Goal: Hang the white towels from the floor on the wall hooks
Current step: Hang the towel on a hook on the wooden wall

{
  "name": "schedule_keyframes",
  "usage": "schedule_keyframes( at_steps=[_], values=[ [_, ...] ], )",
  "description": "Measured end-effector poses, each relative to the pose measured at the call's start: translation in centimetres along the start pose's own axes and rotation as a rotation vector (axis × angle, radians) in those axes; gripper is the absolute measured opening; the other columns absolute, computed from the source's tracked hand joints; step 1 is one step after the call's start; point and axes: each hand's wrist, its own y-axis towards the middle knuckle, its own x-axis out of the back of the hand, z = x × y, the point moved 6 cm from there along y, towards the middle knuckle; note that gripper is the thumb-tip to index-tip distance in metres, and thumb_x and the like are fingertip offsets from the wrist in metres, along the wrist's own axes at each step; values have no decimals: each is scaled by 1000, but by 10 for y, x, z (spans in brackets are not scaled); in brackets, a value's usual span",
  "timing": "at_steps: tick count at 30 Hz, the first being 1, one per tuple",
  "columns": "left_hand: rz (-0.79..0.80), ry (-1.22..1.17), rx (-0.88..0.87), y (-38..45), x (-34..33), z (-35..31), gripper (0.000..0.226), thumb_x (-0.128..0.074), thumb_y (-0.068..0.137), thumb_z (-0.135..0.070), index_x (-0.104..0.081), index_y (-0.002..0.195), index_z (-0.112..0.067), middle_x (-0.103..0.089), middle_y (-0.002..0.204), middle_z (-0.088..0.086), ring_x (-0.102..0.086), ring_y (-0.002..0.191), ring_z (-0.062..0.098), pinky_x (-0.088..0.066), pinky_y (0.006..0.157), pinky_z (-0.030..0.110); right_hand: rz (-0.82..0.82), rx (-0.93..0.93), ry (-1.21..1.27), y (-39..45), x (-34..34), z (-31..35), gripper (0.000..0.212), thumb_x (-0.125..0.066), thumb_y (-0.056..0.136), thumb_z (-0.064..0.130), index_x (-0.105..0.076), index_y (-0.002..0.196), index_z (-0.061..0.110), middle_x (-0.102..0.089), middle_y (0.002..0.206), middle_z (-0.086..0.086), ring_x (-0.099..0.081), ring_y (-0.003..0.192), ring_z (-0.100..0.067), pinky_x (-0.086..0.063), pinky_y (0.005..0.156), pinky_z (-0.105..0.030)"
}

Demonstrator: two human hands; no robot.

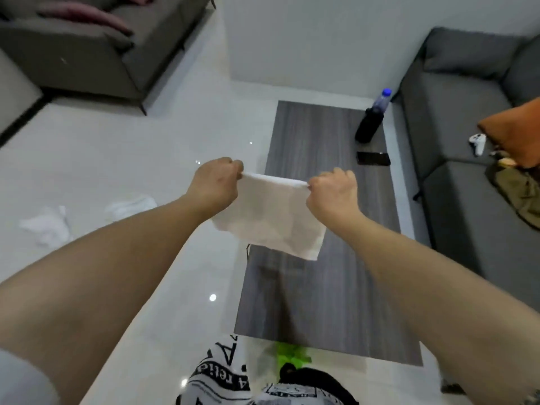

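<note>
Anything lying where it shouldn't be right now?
Yes: two crumpled white towels lie on the floor at left. A third towel hangs between the left hand and right hand.

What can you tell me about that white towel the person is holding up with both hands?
The white towel is a small, thin, plain cloth, roughly rectangular and a little creased. It is stretched between the left hand and the right hand, each pinching one top corner, so its upper edge runs taut and nearly level. The rest hangs freely in the air, in front of the near part of the dark wood-grain table. Nothing but the two hands appears to touch it.
</note>
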Motion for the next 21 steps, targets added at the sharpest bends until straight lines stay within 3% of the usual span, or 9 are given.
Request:
schedule_keyframes(
  at_steps=[3,8,13,15,18,21],
  values=[
    [-144,28,74,-30,74,52,11,-52,82,-5,-59,88,-10,-54,76,7,-51,65,30,-42,57,35,-73,33,18,20,67,57,23,-53,75,15,-74,83,20,-66,80,-2,-41,73,-23,-24,71,-32],
    [-322,105,186,-114,187,151,8,-53,85,-6,-56,86,-12,-54,79,6,-50,70,29,-34,58,33,-219,251,142,39,167,180,24,-54,81,20,-75,92,18,-71,91,-5,-61,87,-30,-48,77,-33],
    [-454,162,420,-222,285,245,9,-52,86,-7,-56,92,-13,-63,87,11,-48,71,30,-32,61,33,-391,488,146,32,261,330,12,-56,77,16,-67,81,15,-63,77,-5,-55,72,-28,-41,63,-31],
    [-504,175,486,-269,319,278,10,-53,87,-6,-58,94,-12,-65,91,13,-55,79,35,-32,63,31,-365,533,266,26,287,386,13,-59,79,16,-72,81,19,-67,78,-1,-58,75,-25,-52,69,-35],
    [-564,201,597,-353,362,327,11,-52,89,-9,-61,93,-14,-66,92,12,-58,83,34,-35,65,31,-219,586,609,16,321,469,12,-68,81,17,-79,81,23,-71,85,13,-63,85,-12,-55,77,-30],
    [-597,247,698,-435,394,365,10,-51,91,-11,-59,92,-17,-64,86,11,-57,79,31,-33,64,29,-81,660,779,-2,348,551,10,-69,72,15,-79,74,15,-76,84,1,-68,85,-16,-59,77,-34]
  ],
)
